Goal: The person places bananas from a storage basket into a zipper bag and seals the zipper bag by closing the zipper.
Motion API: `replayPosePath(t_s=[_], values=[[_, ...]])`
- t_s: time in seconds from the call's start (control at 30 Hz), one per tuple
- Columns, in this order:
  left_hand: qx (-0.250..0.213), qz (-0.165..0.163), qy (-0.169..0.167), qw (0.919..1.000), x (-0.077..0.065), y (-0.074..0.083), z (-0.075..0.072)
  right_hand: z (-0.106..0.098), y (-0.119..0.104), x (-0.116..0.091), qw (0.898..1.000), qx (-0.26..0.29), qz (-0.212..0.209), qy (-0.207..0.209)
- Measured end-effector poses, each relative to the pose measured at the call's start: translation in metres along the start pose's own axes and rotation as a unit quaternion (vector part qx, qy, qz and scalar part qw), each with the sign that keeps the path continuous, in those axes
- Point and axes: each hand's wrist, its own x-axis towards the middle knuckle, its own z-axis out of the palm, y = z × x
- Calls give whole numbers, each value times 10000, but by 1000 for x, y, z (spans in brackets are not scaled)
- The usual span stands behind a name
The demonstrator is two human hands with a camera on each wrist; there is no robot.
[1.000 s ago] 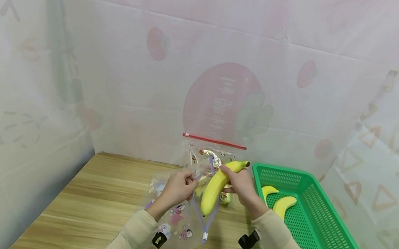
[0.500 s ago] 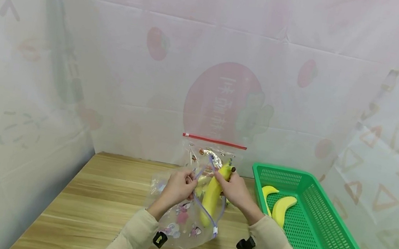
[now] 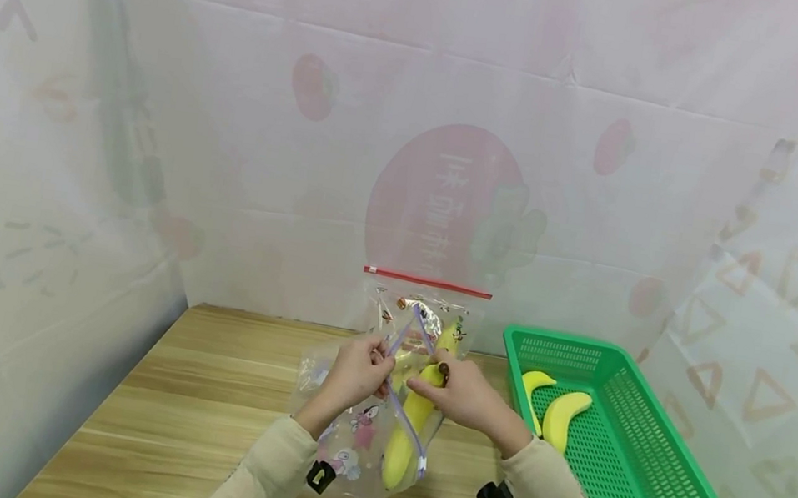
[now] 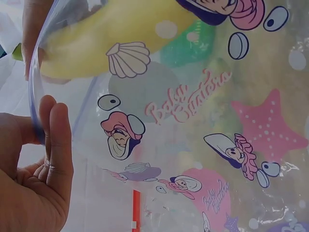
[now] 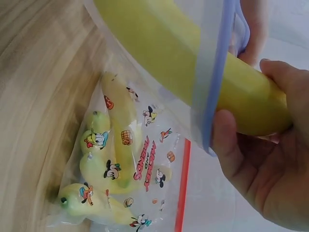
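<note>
My left hand [image 3: 356, 374] pinches one side of the mouth of a clear zip bag [image 3: 364, 480] with a purple edge and printed cartoon shells. The mouth gapes between my hands. My right hand [image 3: 469, 394] grips a yellow banana [image 5: 258, 99] near its stem end. Most of that banana lies inside the purple-edged bag, its lower end pointing toward me; the stem end still sticks out at the mouth. In the right wrist view, my right thumb lies on the banana and a fingertip touches the purple edge.
Behind stands another clear bag [image 5: 145, 113] with a red zip, holding several yellow and pale green fruits. To the right, a green basket [image 3: 671, 453] holds a banana [image 3: 561, 419] and a second banana [image 3: 536, 381]. Patterned sheets [image 3: 266, 164] enclose the wooden table [image 3: 172, 421].
My right hand has brought the banana down and toward me, from over the purple-edged bag's mouth to mostly inside it. My left hand keeps its pinch on the bag's edge.
</note>
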Motion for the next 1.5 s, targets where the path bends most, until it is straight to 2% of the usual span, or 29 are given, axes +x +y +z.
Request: replayPosePath(t_s=[0.13,0.3,0.5,0.57,0.7,0.83,1.03,1.2,1.3,1.5], values=[[-4,76,57,10000,1,0,2,1,2,0,9982,-249,-551,37],[-38,77,64,9999,3,0,2,0,3,0,9946,-437,-933,-105],[170,-100,-48,9998,2,-1,2,-4,5,-4,9874,-70,-1069,-1169],[254,-177,-50,9995,1,-1,2,-6,6,-5,9848,-68,-1107,-1340],[257,-301,25,9992,2,-1,2,-7,8,-4,9836,-415,-1227,-1255],[163,-395,73,9991,3,-1,1,-6,6,-4,9854,-458,-1151,-1163],[159,-678,150,9975,4,1,-2,1,2,-2,9842,-822,-1435,-640],[116,-894,43,9959,6,0,-4,5,3,-1,9838,-680,-1607,-403],[5,-892,-61,9960,8,0,-4,4,3,-2,9846,-401,-1610,-542],[-340,-937,-124,9949,10,5,-3,0,1,-4,9846,88,-1263,-1207]])
